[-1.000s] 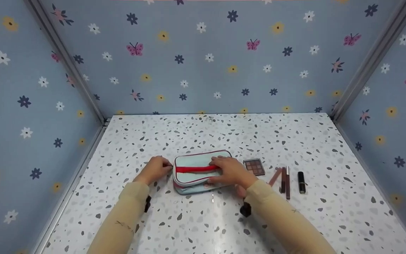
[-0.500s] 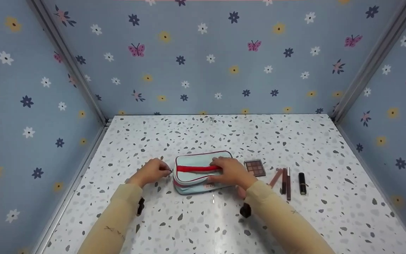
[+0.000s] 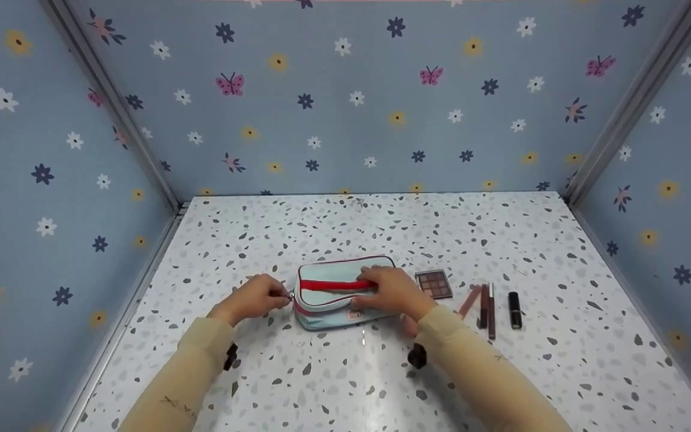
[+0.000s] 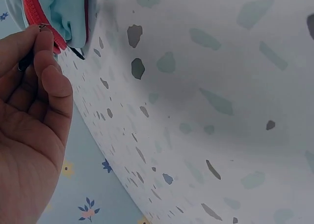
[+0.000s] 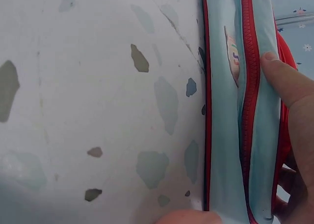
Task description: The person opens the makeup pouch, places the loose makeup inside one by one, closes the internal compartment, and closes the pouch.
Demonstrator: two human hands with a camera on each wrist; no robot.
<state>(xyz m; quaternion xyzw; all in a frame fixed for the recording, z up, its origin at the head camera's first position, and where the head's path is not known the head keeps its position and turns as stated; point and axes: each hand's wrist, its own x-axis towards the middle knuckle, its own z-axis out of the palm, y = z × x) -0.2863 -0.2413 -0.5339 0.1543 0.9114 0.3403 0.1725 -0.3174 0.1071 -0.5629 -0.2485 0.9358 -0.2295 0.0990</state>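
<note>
A pale blue makeup bag (image 3: 329, 318) with a red strap (image 3: 327, 286) and red piping lies on the speckled table. My left hand (image 3: 257, 296) is at the bag's left end, thumb and forefinger pinching a small zipper pull (image 4: 43, 26) at the red zipper. A dark tab shows between its curled fingers in the left wrist view. My right hand (image 3: 394, 289) holds the bag's right part from above. Its thumb presses the front edge just above the red zipper (image 5: 250, 62), whose teeth are meshed there, while the other fingers lie over the top by the strap.
Right of the bag lies an eyeshadow palette (image 3: 433, 284). Beyond it are a pinkish stick (image 3: 469, 301), two slim dark tubes (image 3: 490, 318) and a short black tube (image 3: 514, 310). A pink item (image 3: 409, 326) is partly hidden by my right wrist. Flower-patterned walls (image 3: 345, 120) enclose the table.
My left hand has shifted slightly left and lower, away from the bag's end, with its forearm swinging left. The right hand and bag have stayed nearly in place.
</note>
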